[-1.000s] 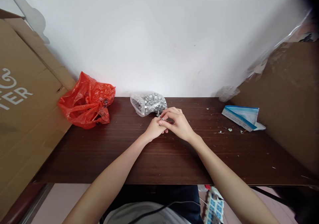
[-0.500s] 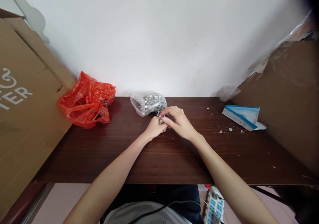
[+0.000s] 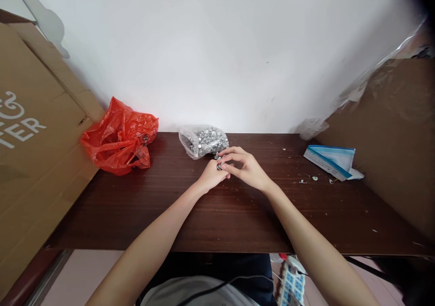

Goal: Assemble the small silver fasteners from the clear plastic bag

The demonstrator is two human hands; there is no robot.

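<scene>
My left hand (image 3: pixel 211 177) is closed low over the table, in front of a clear plastic bag (image 3: pixel 190 142) full of small silvery metal fasteners (image 3: pixel 210 138). A small round-headed metal fastener (image 3: pixel 219 166) sticks up at its thumb side. My right hand (image 3: pixel 246 167) reaches over from the right, with its thumb and fingertips pinched on this fastener. Another small metal piece (image 3: pixel 216 156) shows just beyond, by the bag. The exact kind of fastener is too small to tell, and the left fingers are mostly hidden.
A crumpled red plastic bag (image 3: pixel 118 138) lies at the left, against a large cardboard box (image 3: pixel 37 161). On the right are a blue-and-white packet (image 3: pixel 328 161), paper scraps (image 3: pixel 314 178) and another brown box (image 3: pixel 390 138). A power strip (image 3: pixel 292 281) lies on the floor below the table edge.
The hands stay together in nearly the same place. My right fingers have shifted slightly on the fastener, and the whole view has moved a little.
</scene>
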